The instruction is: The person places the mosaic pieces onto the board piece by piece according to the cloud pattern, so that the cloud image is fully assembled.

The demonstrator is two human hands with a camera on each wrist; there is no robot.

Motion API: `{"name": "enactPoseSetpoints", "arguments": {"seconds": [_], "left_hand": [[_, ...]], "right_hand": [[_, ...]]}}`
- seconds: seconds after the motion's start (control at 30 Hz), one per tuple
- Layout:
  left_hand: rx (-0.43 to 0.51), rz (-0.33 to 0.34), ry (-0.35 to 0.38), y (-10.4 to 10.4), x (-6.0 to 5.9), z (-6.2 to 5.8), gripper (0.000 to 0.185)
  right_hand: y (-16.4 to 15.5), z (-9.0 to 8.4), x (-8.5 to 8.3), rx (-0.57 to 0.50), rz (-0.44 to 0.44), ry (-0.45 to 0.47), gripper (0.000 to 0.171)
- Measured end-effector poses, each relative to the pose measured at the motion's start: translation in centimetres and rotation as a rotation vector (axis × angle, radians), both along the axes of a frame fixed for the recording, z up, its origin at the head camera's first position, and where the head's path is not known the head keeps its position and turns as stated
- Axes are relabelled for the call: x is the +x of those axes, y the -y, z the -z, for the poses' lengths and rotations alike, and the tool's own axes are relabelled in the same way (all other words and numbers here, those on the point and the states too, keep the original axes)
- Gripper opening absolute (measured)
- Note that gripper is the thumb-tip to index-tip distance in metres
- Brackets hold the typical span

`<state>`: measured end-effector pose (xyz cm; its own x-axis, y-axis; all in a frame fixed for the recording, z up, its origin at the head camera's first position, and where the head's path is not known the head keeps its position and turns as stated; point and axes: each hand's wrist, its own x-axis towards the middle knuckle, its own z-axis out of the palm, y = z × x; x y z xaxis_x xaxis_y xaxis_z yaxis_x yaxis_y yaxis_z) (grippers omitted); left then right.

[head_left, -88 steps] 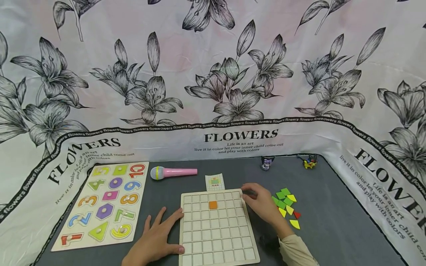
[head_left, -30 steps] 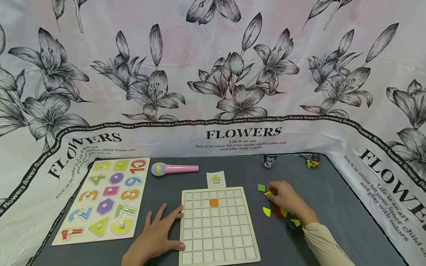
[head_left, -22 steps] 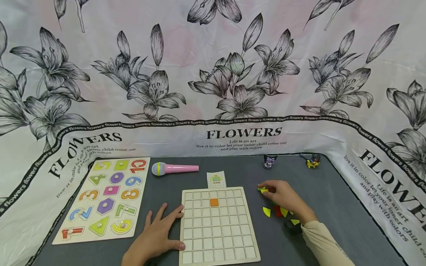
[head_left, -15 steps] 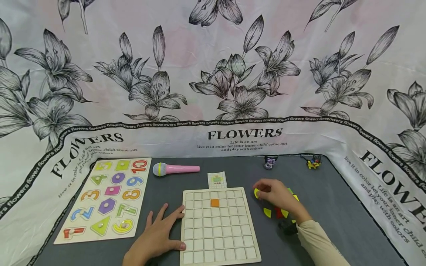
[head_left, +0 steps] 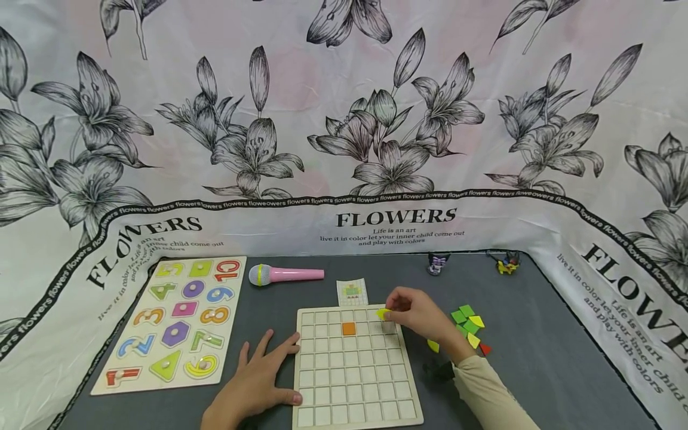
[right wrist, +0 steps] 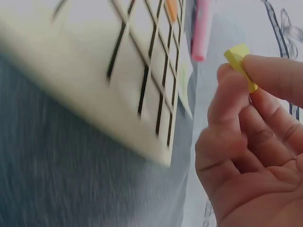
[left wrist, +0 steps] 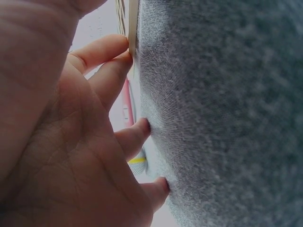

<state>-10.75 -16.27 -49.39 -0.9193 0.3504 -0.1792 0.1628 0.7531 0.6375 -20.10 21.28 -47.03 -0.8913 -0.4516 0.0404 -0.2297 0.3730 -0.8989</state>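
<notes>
My right grip [head_left: 416, 315] pinches a yellow piece [head_left: 383, 313] above the grid board [head_left: 355, 382]; my left grip [head_left: 258, 382] lies spread on the counter [head_left: 537, 358], touching the board's edge.

Pale matt wooden grid board [head_left: 355, 370] on rough grey felt-like mat [left wrist: 222, 113]; glossy pink plastic microphone [head_left: 285, 275].

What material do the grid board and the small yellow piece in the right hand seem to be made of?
The grid board looks like pale unfinished wood or plywood: matte, with thin dark cut lines between its cells. The yellow piece, pinched by the right hand, seems painted wood or plastic: thick, evenly coloured, with sharp edges. I cannot tell which.
</notes>
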Motion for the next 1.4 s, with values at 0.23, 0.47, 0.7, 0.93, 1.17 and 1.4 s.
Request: {"name": "enactPoseSetpoints", "arguments": {"seconds": [0.23, 0.47, 0.7, 0.93, 1.17, 1.4], "left_hand": [[0.006, 0.001, -0.003, 0.1, 0.0, 0.2, 0.113], [0.006, 0.005, -0.002, 0.0, -0.1, 0.3, 0.114], [0.005, 0.007, -0.013, 0.0, -0.1, 0.5, 0.114], [0.004, 0.004, -0.006, 0.0, -0.1, 0.3, 0.113], [-0.017, -0.002, 0.001, -0.2, -0.1, 0.2, 0.112], [-0.014, 0.0, -0.006, -0.2, -0.1, 0.1, 0.11]], "right_hand": [[2.8, 0.9, 0.3, 0.057, -0.014, -0.048, 0.008], [4.7, 1.5, 0.7, 0.165, 0.046, -0.136, 0.012], [5.5, 1.6, 1.2, 0.263, 0.099, -0.158, 0.015], [5.7, 1.5, 1.3, 0.339, 0.12, -0.145, 0.021], [6.0, 1.5, 1.2, 0.347, 0.093, -0.149, 0.021], [6.2, 1.4, 1.1, 0.349, 0.073, -0.191, 0.023]]}}
